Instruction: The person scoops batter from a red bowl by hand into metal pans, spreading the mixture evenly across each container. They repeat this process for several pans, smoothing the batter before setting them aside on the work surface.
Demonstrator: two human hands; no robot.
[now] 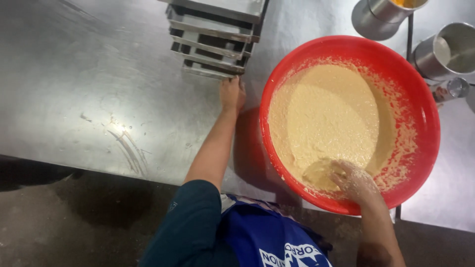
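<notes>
Your left hand (232,94) is resting fingers-flat against the stacked metal trays (213,39) on the table (99,99), gripping nothing. Your right hand (352,180) is scooping pale batter (326,113) inside the red bowl (425,113), fingers curled, coated. Batter likely soft, sticky, slippery; scoop from underneath.

There is 1 red bowl (420,106) holding 1 mass of pale batter (324,116). 1 stack of metal trays (215,37) sits on 1 steel surface (99,89); about 5 trays show in it. 3 large metal cups (448,49) and 1 small one (457,87) stand at the far right. 2 hands are visible: 1 left hand (232,94), 1 right hand (354,180).
</notes>
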